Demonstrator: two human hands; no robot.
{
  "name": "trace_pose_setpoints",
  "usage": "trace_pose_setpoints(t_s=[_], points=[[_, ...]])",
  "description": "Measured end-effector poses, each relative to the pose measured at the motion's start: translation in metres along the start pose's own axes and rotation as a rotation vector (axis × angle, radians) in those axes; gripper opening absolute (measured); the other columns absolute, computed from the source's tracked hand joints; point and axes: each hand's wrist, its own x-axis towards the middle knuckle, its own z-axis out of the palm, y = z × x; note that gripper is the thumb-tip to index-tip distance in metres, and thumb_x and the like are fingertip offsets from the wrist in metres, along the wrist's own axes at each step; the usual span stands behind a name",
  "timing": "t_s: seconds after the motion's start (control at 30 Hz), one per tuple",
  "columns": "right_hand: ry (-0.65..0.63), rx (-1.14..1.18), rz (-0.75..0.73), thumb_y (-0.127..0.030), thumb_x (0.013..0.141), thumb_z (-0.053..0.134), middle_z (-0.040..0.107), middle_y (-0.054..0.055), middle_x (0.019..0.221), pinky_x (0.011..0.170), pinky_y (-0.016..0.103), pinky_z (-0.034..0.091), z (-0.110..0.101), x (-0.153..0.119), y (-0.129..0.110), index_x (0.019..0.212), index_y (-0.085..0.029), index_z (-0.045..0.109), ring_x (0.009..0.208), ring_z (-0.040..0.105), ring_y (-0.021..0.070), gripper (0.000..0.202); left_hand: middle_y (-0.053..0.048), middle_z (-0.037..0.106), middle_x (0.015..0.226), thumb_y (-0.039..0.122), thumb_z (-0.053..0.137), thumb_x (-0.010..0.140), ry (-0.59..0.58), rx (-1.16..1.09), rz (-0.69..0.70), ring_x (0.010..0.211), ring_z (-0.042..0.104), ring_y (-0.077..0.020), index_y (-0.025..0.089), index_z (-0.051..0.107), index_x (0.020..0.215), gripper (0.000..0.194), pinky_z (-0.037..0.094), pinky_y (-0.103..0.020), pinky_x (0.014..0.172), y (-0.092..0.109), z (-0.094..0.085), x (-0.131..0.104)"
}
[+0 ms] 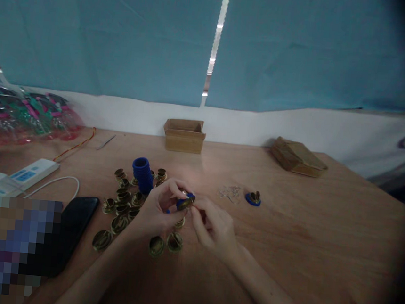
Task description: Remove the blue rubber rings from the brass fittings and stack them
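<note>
My left hand (160, 207) pinches a small round brass-coloured piece with a blue ring (186, 201) between thumb and fingers. Against the right edge of that piece, the thumb and fingertips of my right hand (214, 221) are pressed together; whatever they grip is too small to make out. Around my left hand lie several loose brass-coloured round pieces (123, 195). Among them stands a stack of blue rings (143, 175). To the right of my hands, a brass piece on a blue ring (253, 198) rests near a little pile of thin clear or metallic bits (230, 193).
An open cardboard box (184, 136) stands at the back, and another brown box (298, 156) is at the back right. On the left are a black phone (75, 226), a white power strip (26, 174) with a cable, tweezers (106, 142) and plastic-wrapped pink and green tools (28, 113).
</note>
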Motion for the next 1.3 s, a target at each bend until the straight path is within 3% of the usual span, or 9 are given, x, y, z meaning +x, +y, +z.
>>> trace_pose_setpoints(t_s=[0.2,0.47,0.6,0.8,1.03,1.3], points=[[0.053,-0.086,0.013,-0.011,0.085,0.051,0.047,-0.005,0.058,0.045,0.02,0.035,-0.002,0.003,-0.001,0.08,-0.019,0.05,0.046,0.044,0.0068,0.01,-0.005,0.056,0.102,-0.004,0.064,0.07,-0.029,0.021,-0.01,0.091,0.059,-0.0141,0.017,0.051,0.083,0.028,0.047,-0.026,0.076,0.001,0.003,-0.001],[0.092,-0.303,-0.112,-0.011,0.084,0.051,0.056,-0.002,0.057,0.049,0.023,0.038,-0.003,0.003,0.0,0.077,-0.019,0.053,0.049,0.051,0.0096,0.01,-0.004,0.055,0.098,-0.002,0.065,0.07,-0.043,0.041,0.011,0.086,0.058,-0.0132,0.016,0.051,0.081,0.026,0.047,-0.025,0.073,0.0,0.006,0.0],[0.063,-0.309,-0.107,-0.01,0.085,0.049,0.059,-0.001,0.06,0.05,0.024,0.039,-0.004,0.003,-0.001,0.079,-0.019,0.053,0.051,0.053,0.0109,0.012,-0.004,0.055,0.098,-0.001,0.065,0.07,-0.041,0.047,0.015,0.085,0.058,-0.0129,0.017,0.051,0.081,0.025,0.047,-0.024,0.071,-0.001,0.006,-0.001],[0.003,-0.136,0.032,-0.015,0.089,0.047,0.058,-0.001,0.063,0.048,0.022,0.038,-0.002,0.003,0.003,0.086,-0.019,0.054,0.049,0.05,0.0091,0.009,-0.004,0.054,0.101,0.003,0.066,0.072,0.022,0.063,-0.037,0.091,0.058,-0.0141,0.018,0.05,0.084,0.026,0.048,-0.025,0.076,-0.001,0.004,0.0],[-0.034,0.13,0.365,-0.022,0.087,0.052,0.049,-0.006,0.06,0.045,0.02,0.036,0.001,0.009,0.008,0.082,-0.021,0.044,0.049,0.048,0.0089,0.01,-0.005,0.054,0.103,0.001,0.066,0.068,0.039,0.084,-0.095,0.095,0.058,-0.0152,0.018,0.049,0.086,0.03,0.048,-0.025,0.076,-0.007,0.001,-0.001],[-0.201,0.134,0.408,-0.027,0.09,0.05,0.05,-0.005,0.06,0.047,0.021,0.032,-0.002,0.012,0.019,0.074,-0.019,0.046,0.051,0.044,0.0087,0.018,-0.006,0.053,0.107,-0.001,0.062,0.068,0.029,0.13,-0.09,0.1,0.057,-0.016,0.018,0.052,0.093,0.033,0.048,-0.027,0.082,-0.016,-0.004,-0.002]])
